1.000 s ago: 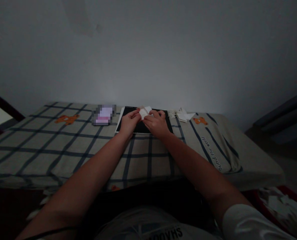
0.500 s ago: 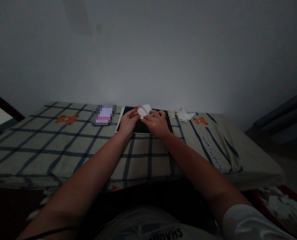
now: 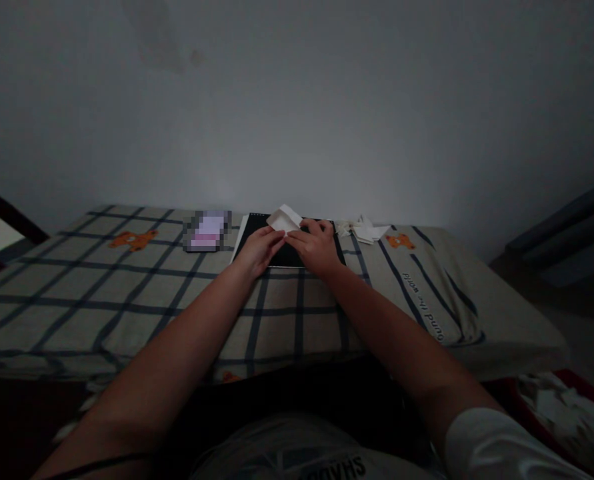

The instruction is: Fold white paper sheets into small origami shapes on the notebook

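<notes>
A folded piece of white paper [image 3: 285, 219] is held up between both hands over a black notebook [image 3: 284, 257]. My left hand [image 3: 259, 250] pinches its lower left edge with closed fingertips. From the other side, my right hand [image 3: 317, 247] grips the paper's lower right edge, fingers bent around it. The fingertips of both hands nearly meet at the paper's near corner. Under my palms and fingers, part of the notebook is hidden.
Right of the notebook lie folded white paper pieces [image 3: 369, 231] and small pale scraps [image 3: 344, 229]. A blurred-out phone-like object [image 3: 207, 231] rests to the left. A checked cloth [image 3: 177, 293] covers the table against the wall [image 3: 297, 107]. A red container [image 3: 584, 387] of white paper stands lower right.
My left fingers have slid down from the paper's upper left side to its near corner. The paper's upper part now stands more open and pointed. My right hand has barely moved.
</notes>
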{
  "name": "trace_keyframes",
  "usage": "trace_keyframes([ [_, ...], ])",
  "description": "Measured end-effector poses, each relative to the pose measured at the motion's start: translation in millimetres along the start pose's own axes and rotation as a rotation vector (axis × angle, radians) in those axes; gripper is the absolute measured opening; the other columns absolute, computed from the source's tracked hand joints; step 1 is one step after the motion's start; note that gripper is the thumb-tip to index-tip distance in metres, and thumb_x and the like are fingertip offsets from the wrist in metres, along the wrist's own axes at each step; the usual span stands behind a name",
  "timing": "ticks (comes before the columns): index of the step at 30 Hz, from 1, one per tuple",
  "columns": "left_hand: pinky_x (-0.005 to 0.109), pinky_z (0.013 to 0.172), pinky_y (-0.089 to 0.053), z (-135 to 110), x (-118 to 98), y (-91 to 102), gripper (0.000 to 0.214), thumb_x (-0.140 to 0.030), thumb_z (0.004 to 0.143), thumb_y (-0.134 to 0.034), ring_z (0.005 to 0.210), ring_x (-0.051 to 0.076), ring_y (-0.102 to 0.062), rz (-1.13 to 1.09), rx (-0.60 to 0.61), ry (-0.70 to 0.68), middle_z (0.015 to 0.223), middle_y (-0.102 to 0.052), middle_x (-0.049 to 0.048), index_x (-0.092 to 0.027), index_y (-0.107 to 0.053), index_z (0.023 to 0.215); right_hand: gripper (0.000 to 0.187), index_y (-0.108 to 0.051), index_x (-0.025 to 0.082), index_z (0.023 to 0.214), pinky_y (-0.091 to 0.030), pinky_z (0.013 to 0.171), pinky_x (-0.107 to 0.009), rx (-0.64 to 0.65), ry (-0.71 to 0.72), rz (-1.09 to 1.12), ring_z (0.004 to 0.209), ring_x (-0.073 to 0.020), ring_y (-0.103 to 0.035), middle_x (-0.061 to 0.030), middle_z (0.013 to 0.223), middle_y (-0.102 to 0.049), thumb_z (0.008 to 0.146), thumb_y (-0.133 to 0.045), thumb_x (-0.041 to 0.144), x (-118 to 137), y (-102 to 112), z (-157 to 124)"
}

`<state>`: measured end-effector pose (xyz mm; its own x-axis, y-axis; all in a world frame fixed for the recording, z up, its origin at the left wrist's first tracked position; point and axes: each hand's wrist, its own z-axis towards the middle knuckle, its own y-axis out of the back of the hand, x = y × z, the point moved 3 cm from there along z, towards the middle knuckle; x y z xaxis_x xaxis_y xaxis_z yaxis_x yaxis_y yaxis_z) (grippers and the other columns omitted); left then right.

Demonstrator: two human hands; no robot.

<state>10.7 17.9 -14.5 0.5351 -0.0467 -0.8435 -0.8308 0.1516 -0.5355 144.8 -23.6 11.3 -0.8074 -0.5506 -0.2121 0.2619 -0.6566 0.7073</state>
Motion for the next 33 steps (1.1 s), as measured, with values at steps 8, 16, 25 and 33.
trace_keyframes([
  [8, 0.026, 0.089, -0.048, 6, 0, 8.4, 0.014, -0.002, 0.067, -0.063, 0.082, 0.012, -0.062, -0.024, -0.101, -0.058, 0.078, -0.065, 0.0024, -0.015, -0.059, 0.071, 0.027, -0.061, 0.028, 0.112, -0.016, 0.093, -0.042, 0.011, 0.046, 0.045, 0.116, -0.0222, -0.04, -0.0036, 0.119, -0.06, 0.091, -0.044, 0.027, 7, 10, 2],
  [16, 0.028, 0.09, -0.048, 9, -2, 14.3, 0.019, -0.003, 0.063, -0.068, 0.08, 0.011, -0.061, -0.033, -0.163, -0.171, 0.075, -0.063, -0.0005, -0.015, -0.056, 0.073, 0.042, -0.059, 0.016, 0.063, -0.035, 0.069, -0.029, -0.082, -0.352, 0.436, 0.069, -0.0146, -0.051, -0.0033, 0.066, -0.058, 0.087, -0.043, 0.046, -5, 2, 3],
  [25, 0.027, 0.088, -0.048, 3, 2, 3.2, 0.022, -0.002, 0.063, -0.068, 0.08, 0.011, -0.062, 0.027, -0.13, -0.11, 0.078, -0.064, 0.001, -0.014, -0.057, 0.077, 0.039, -0.067, 0.015, 0.07, -0.036, 0.053, -0.023, 0.113, -0.8, 0.917, 0.053, -0.0112, -0.052, -0.0012, 0.058, -0.06, 0.084, -0.046, 0.045, -11, -27, 0],
  [33, 0.026, 0.091, -0.048, 3, 4, 0.9, 0.014, -0.002, 0.066, -0.065, 0.08, 0.012, -0.063, -0.024, -0.056, -0.056, 0.073, -0.064, 0.0034, -0.013, -0.058, 0.063, 0.032, -0.067, 0.014, 0.073, -0.038, 0.053, -0.022, 0.024, -0.887, 1.069, 0.051, -0.0099, -0.052, -0.0007, 0.057, -0.059, 0.08, -0.049, 0.04, -22, -48, -4],
])
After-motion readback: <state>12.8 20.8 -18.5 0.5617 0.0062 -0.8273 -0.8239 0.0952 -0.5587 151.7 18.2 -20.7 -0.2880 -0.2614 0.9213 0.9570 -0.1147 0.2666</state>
